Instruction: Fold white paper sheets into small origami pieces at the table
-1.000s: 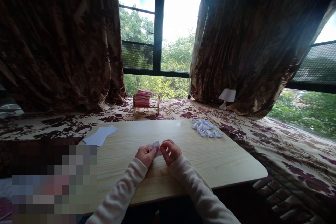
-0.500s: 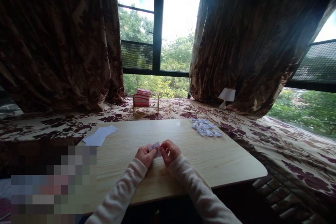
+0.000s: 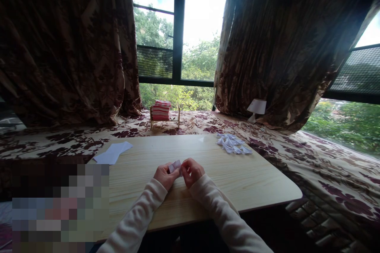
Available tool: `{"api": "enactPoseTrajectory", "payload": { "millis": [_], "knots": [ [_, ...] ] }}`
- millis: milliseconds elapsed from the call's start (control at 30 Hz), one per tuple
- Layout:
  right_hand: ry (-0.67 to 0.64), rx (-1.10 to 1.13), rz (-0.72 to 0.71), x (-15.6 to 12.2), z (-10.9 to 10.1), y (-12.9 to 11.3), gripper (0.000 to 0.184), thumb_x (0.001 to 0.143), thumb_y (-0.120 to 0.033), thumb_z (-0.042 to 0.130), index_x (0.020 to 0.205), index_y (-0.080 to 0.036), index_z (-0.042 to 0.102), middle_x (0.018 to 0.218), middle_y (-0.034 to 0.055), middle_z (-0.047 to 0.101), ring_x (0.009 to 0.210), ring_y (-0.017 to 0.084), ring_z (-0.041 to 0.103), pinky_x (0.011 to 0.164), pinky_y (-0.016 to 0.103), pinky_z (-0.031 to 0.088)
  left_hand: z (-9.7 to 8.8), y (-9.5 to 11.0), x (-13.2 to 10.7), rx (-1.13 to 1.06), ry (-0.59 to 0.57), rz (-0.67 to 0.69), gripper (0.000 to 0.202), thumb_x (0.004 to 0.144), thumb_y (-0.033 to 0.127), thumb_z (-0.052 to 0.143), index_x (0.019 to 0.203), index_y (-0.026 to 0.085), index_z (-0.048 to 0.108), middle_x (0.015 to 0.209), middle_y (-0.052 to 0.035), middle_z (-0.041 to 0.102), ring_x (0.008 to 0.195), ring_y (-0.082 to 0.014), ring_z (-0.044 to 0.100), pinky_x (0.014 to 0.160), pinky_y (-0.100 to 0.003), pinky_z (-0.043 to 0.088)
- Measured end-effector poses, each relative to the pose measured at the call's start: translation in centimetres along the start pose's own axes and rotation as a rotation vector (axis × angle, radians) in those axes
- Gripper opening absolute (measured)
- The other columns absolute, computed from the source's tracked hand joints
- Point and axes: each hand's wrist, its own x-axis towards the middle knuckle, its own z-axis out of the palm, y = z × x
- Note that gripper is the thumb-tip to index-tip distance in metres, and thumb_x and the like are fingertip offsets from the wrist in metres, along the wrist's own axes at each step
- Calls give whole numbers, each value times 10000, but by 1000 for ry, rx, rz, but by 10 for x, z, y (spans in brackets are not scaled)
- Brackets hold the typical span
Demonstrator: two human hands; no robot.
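Note:
A small folded piece of white paper (image 3: pixel 174 165) is held just above the wooden table (image 3: pixel 142 209), between my two hands. My left hand (image 3: pixel 165 176) grips its left and lower side, the thumb lying across the front. At the paper's right edge, my right hand (image 3: pixel 192 171) pinches with thumb and fingertips. The fingers partly cover the paper, so its full folded shape cannot be made out. Several folded white paper pieces (image 3: pixel 233 144) lie grouped at the table's far right. Flat white sheets (image 3: pixel 113 153) overlap at the far left.
Behind the table, a floral-covered ledge (image 3: pixel 196 120) carries a small rack (image 3: pixel 174 120) with a stack of red-and-white striped cloths (image 3: pixel 161 110). A small white lamp (image 3: pixel 256 106) stands right of it. The table's rounded right corner (image 3: pixel 298 195) borders patterned fabric.
My left thumb and fingers have shifted slightly on the folded paper, showing a little more of its face. The right hand stays nearly still.

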Motion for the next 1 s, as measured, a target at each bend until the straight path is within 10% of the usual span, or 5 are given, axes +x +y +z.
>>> {"api": "enactPoseTrajectory", "payload": {
  "millis": [1000],
  "knots": [
    [-3, 249, -64, 5, 4, 14, 87, 678, -184, 473, 593, -187, 455, 568, -29, 437, 490, 88, 419, 456, 200, 372, -1, -1, 0, 65, -16, 35, 204, 622, 313, 578, 535, 128, 580, 467, 45, 444, 480, -88, 378, 482, -213, 312]
  ]
}}
